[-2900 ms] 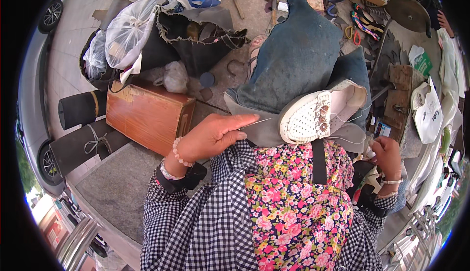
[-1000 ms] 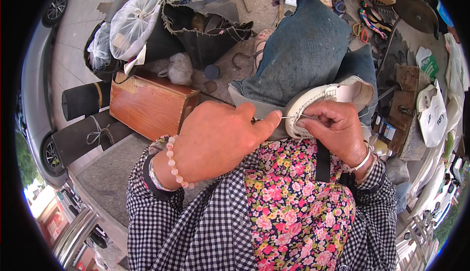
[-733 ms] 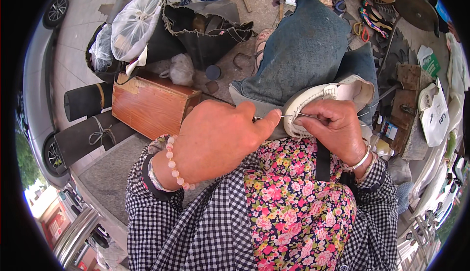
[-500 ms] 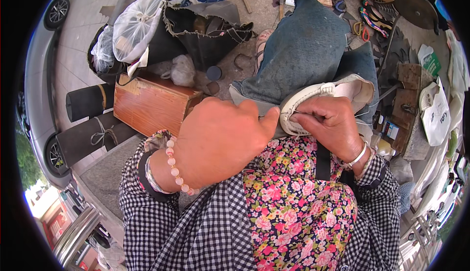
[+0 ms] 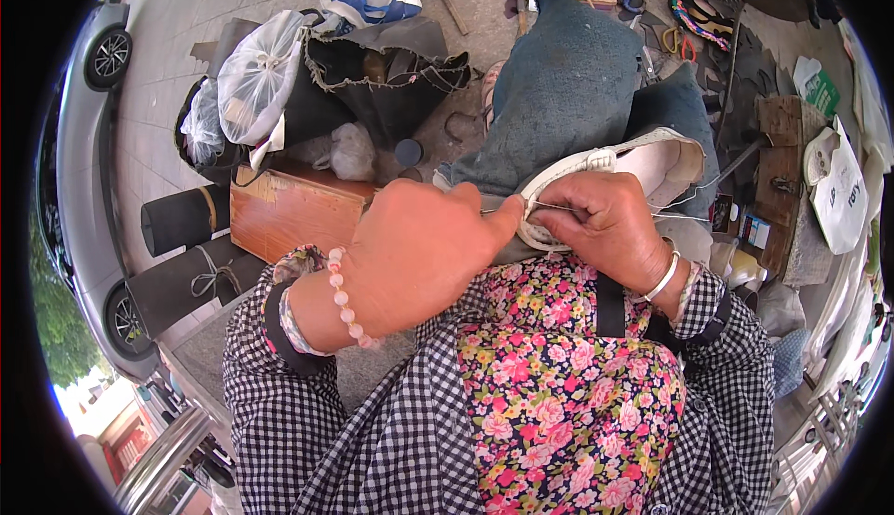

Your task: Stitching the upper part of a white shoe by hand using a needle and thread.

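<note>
A white shoe (image 5: 643, 163) lies on its side on my lap, over a grey-blue denim cloth (image 5: 568, 87). My left hand (image 5: 424, 250), with a pink bead bracelet at the wrist, pinches a thin needle or awl at the shoe's edge, fingers closed. My right hand (image 5: 610, 226), wearing a silver bangle, grips the shoe's rim and the thread beside the left fingertips. A thin thread (image 5: 694, 194) runs off to the right of the shoe. The needle's tip is hidden between the fingers.
A wooden box (image 5: 293, 212) stands at my left, with two black rolls (image 5: 182, 222) beside it. Plastic bags (image 5: 256, 73) and a dark open bag (image 5: 382, 73) lie beyond. Tools and a small wooden bench (image 5: 778, 156) crowd the right. A grey car (image 5: 79, 142) is parked at far left.
My right hand came up from beside my lap to the shoe, which turned onto its side. Both hands closed together at the shoe's edge, and the left hand moved slightly right.
</note>
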Demonstrator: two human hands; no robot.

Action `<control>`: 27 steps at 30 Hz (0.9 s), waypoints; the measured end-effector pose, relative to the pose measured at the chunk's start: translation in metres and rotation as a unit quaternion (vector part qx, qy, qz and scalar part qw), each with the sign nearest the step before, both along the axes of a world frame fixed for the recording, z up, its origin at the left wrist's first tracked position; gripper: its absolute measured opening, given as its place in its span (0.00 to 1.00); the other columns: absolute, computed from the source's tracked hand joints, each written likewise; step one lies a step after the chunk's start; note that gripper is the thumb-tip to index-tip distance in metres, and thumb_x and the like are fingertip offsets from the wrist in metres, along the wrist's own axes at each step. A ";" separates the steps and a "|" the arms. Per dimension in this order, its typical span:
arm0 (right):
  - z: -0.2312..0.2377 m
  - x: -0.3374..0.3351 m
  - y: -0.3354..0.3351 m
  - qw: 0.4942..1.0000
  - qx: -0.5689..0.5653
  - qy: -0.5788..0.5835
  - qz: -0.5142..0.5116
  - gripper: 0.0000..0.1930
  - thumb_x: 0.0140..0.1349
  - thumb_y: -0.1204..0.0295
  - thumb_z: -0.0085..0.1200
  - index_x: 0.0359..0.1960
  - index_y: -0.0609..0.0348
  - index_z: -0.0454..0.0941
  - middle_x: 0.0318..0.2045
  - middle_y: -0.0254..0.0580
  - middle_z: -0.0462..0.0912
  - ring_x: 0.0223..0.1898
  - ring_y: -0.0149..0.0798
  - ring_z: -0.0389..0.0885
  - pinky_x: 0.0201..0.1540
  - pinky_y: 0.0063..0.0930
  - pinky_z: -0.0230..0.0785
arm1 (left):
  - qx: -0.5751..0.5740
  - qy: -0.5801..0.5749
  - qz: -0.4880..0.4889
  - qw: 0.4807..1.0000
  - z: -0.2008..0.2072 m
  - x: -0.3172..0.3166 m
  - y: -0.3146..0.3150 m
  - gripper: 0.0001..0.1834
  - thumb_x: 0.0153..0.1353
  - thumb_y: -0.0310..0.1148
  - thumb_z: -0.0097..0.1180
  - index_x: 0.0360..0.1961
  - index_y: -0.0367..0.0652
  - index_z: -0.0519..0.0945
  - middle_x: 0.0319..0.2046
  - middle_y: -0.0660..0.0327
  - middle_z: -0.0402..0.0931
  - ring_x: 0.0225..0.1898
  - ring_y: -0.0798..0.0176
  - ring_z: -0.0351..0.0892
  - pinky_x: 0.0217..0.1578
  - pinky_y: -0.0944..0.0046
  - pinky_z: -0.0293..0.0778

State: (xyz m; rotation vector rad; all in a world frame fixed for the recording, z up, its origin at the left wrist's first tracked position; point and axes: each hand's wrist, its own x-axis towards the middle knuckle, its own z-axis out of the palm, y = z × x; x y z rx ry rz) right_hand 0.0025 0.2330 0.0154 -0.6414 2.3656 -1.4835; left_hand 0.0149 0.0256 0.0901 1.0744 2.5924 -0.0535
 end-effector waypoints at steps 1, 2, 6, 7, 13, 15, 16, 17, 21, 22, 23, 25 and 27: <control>0.002 -0.001 0.001 1.000 0.012 0.005 0.010 0.06 0.48 0.77 0.62 0.29 0.62 0.79 0.19 0.42 0.76 0.19 0.34 0.75 0.22 0.26 0.65 | 0.054 -0.014 0.011 0.998 -0.009 -0.002 -0.007 0.23 0.49 0.28 0.52 0.50 0.48 0.76 0.22 0.60 0.71 0.21 0.57 0.75 0.19 0.62 0.69; 0.004 -0.002 0.001 0.999 0.025 0.009 0.020 0.07 0.48 0.76 0.63 0.29 0.62 0.79 0.18 0.41 0.75 0.18 0.33 0.74 0.22 0.25 0.64 | 0.109 -0.030 0.022 0.993 -0.016 -0.003 -0.013 0.24 0.49 0.25 0.52 0.50 0.49 0.76 0.23 0.60 0.71 0.22 0.56 0.75 0.21 0.61 0.70; 0.002 0.000 0.003 1.000 -0.018 -0.005 -0.009 0.09 0.47 0.76 0.63 0.30 0.62 0.78 0.18 0.40 0.73 0.17 0.31 0.71 0.21 0.25 0.62 | 0.144 -0.143 0.067 0.977 -0.030 -0.008 -0.024 0.26 0.49 0.21 0.51 0.52 0.50 0.75 0.25 0.59 0.72 0.26 0.52 0.75 0.25 0.60 0.70; 0.003 0.001 0.003 1.000 -0.011 0.002 -0.009 0.08 0.46 0.74 0.62 0.29 0.60 0.77 0.20 0.43 0.76 0.21 0.41 0.75 0.25 0.31 0.67 | 0.185 -0.186 0.081 0.962 -0.032 -0.008 -0.027 0.27 0.50 0.19 0.49 0.54 0.48 0.75 0.27 0.57 0.73 0.26 0.52 0.75 0.26 0.59 0.70; 0.003 0.002 0.004 1.000 -0.003 -0.004 -0.018 0.08 0.45 0.71 0.61 0.27 0.58 0.78 0.21 0.47 0.79 0.26 0.50 0.79 0.28 0.37 0.71 | 0.316 -0.328 0.127 0.881 -0.051 -0.007 -0.031 0.25 0.55 0.17 0.43 0.55 0.40 0.72 0.43 0.51 0.77 0.40 0.53 0.78 0.40 0.62 0.72; 0.002 0.002 0.005 1.000 -0.004 -0.010 -0.025 0.08 0.45 0.70 0.61 0.26 0.58 0.78 0.22 0.47 0.79 0.26 0.50 0.79 0.28 0.37 0.71 | 0.335 -0.344 0.134 0.867 -0.053 -0.005 -0.030 0.23 0.57 0.17 0.41 0.55 0.38 0.72 0.48 0.50 0.76 0.46 0.54 0.78 0.46 0.62 0.71; 0.000 0.003 0.004 1.000 -0.020 0.004 -0.021 0.08 0.45 0.73 0.62 0.28 0.60 0.78 0.18 0.44 0.75 0.20 0.42 0.74 0.24 0.32 0.66 | 0.335 -0.347 0.158 0.861 -0.050 -0.001 -0.029 0.23 0.57 0.17 0.40 0.55 0.37 0.72 0.50 0.51 0.75 0.50 0.54 0.76 0.50 0.63 0.69; -0.002 0.004 0.004 0.999 -0.036 0.018 -0.016 0.10 0.46 0.75 0.64 0.30 0.61 0.78 0.14 0.41 0.71 0.15 0.33 0.70 0.19 0.26 0.61 | 0.335 -0.350 0.183 0.855 -0.047 0.002 -0.028 0.23 0.58 0.17 0.40 0.55 0.36 0.72 0.53 0.52 0.74 0.54 0.54 0.74 0.54 0.64 0.67; -0.005 0.004 0.003 0.999 -0.044 0.023 -0.019 0.09 0.46 0.75 0.64 0.29 0.61 0.78 0.14 0.41 0.71 0.15 0.32 0.70 0.19 0.26 0.61 | 0.292 -0.328 0.202 0.876 -0.036 0.006 -0.023 0.22 0.59 0.18 0.40 0.55 0.34 0.71 0.53 0.53 0.74 0.55 0.56 0.73 0.55 0.64 0.66; -0.005 0.004 0.003 0.999 -0.040 0.017 -0.020 0.09 0.46 0.75 0.64 0.29 0.61 0.78 0.14 0.41 0.72 0.15 0.32 0.70 0.19 0.26 0.61 | 0.302 -0.327 0.197 0.873 -0.038 0.006 -0.023 0.22 0.59 0.18 0.40 0.55 0.35 0.72 0.52 0.53 0.74 0.54 0.56 0.74 0.54 0.64 0.66; -0.006 0.004 0.003 0.999 -0.036 0.012 -0.022 0.09 0.46 0.75 0.64 0.29 0.61 0.78 0.14 0.41 0.72 0.15 0.32 0.70 0.19 0.26 0.61 | 0.313 -0.326 0.192 0.871 -0.041 0.006 -0.023 0.21 0.59 0.18 0.41 0.54 0.35 0.72 0.52 0.53 0.75 0.54 0.56 0.74 0.54 0.64 0.67; -0.002 0.003 0.003 0.999 -0.026 -0.007 -0.030 0.07 0.46 0.73 0.62 0.27 0.59 0.79 0.17 0.44 0.76 0.20 0.41 0.75 0.24 0.32 0.66 | 0.330 -0.314 0.196 0.868 -0.045 0.006 -0.023 0.20 0.59 0.18 0.43 0.53 0.37 0.74 0.50 0.52 0.76 0.52 0.54 0.76 0.51 0.64 0.69; 0.000 0.004 0.003 0.999 -0.015 -0.024 -0.037 0.07 0.45 0.70 0.61 0.25 0.57 0.79 0.21 0.46 0.79 0.26 0.50 0.79 0.29 0.39 0.70 | 0.348 -0.302 0.200 0.865 -0.050 0.008 -0.024 0.19 0.58 0.18 0.45 0.51 0.39 0.75 0.48 0.51 0.77 0.49 0.52 0.78 0.49 0.64 0.71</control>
